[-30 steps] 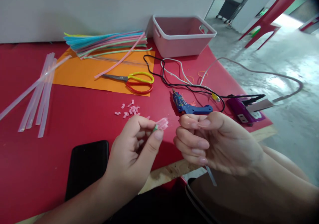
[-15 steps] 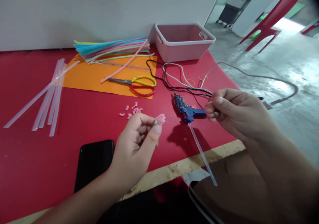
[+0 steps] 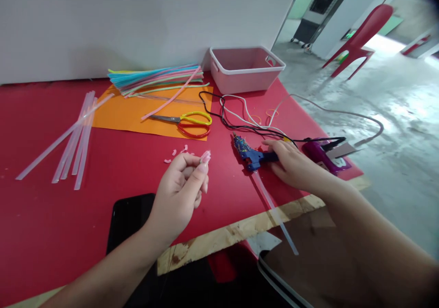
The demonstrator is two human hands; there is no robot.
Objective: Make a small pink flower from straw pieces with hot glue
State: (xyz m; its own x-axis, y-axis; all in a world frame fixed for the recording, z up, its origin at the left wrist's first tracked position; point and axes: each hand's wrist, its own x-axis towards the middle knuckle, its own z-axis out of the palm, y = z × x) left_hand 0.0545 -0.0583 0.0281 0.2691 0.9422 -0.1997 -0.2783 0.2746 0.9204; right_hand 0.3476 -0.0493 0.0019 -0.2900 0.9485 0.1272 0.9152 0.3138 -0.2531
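Note:
Between the thumb and index finger of my left hand (image 3: 183,184) is a small pink fuzzy piece (image 3: 206,157), pinched just above the table. Several pink snippets (image 3: 174,152) lie behind that hand, partly hidden by it. My right hand (image 3: 291,164) is closed around the handle end of a blue glue gun (image 3: 253,157), which lies on the red table with its nozzle pointing away to the left. A long clear glue stick (image 3: 274,209) runs out of the gun's back and over the table's front edge.
Scissors (image 3: 185,121) and a bundle of coloured pipe cleaners (image 3: 154,77) rest on orange paper (image 3: 120,120). Spare glue sticks (image 3: 73,146) lie left, a phone (image 3: 128,216) near my left forearm. Cables (image 3: 240,123), a pink basket (image 3: 247,77) and a purple box (image 3: 322,155) stand behind and right.
My right hand has come down from above the table onto the glue gun's handle. My left hand, still pinching the pink piece, has shifted slightly left in view.

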